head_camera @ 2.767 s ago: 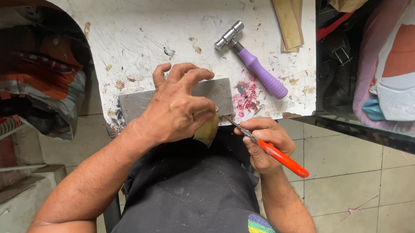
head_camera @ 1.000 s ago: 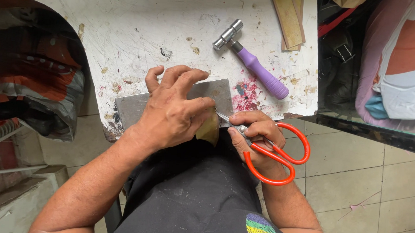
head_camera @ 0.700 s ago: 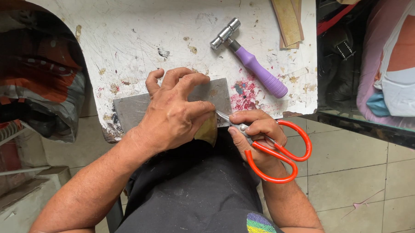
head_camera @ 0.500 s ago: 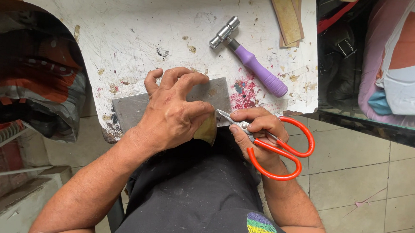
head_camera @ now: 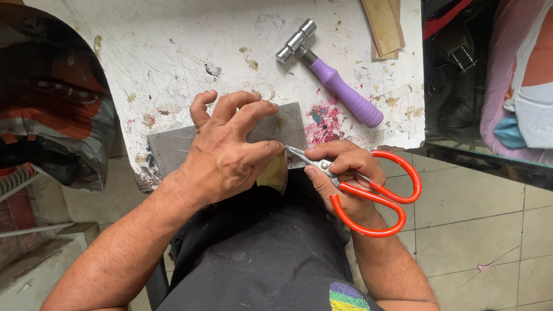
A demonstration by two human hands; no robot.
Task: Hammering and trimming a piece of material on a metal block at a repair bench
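My left hand (head_camera: 227,151) presses on a grey metal plate (head_camera: 166,147) at the near edge of a stained white table (head_camera: 170,41). Its thumb and fingers pinch a small tan piece (head_camera: 274,172) that hangs over the table's edge. My right hand (head_camera: 343,182) grips red-handled scissors (head_camera: 373,192). Their short metal blades point left and meet the tan piece just under my left thumb.
A hammer (head_camera: 331,78) with a purple handle and a steel head lies at the table's right. Tan wooden strips (head_camera: 384,21) lie at the far right corner. Bags and cloth (head_camera: 45,123) sit on the left; tiled floor (head_camera: 482,230) lies on the right.
The red scissor handles, seen edge-on 2.8 s ago, have turned flat and spread apart. My right hand shifted slightly. My left hand stayed on the plate and the tan piece.
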